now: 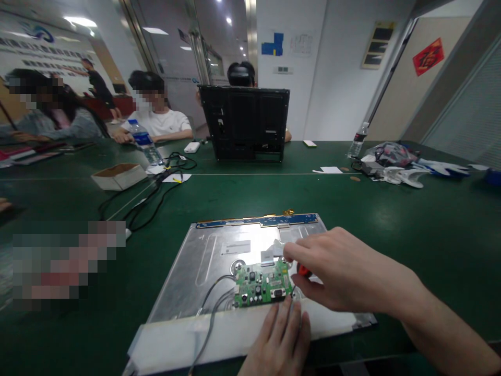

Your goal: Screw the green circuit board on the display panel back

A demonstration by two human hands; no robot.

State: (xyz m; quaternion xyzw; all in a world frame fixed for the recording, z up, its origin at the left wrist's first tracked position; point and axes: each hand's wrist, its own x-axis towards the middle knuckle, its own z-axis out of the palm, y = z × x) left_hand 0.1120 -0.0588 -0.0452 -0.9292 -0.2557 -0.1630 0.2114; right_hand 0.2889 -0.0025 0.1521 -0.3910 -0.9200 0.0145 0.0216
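A bare metal display panel (176,277) lies back side up on the table in front of me, with a green circuit board (256,279) on its middle. My right hand (332,261) is closed round the red handle of a screwdriver (302,270) at the board's right edge; most of the tool is hidden by the fingers. Flat on the white strip (188,339) along the panel's near edge rests my left hand (279,334), fingers stretched out, their tips at the board's lower edge. Grey cables (214,313) run from the board's left side. A narrow blue board (254,222) lines the far edge.
Across the green table stands a black display housing (245,122), with a person behind it. An open box (119,176), black cables (156,193) and a water bottle (145,143) are left. Another bottle (358,140) and gloves (407,175) lie right. People sit at left.
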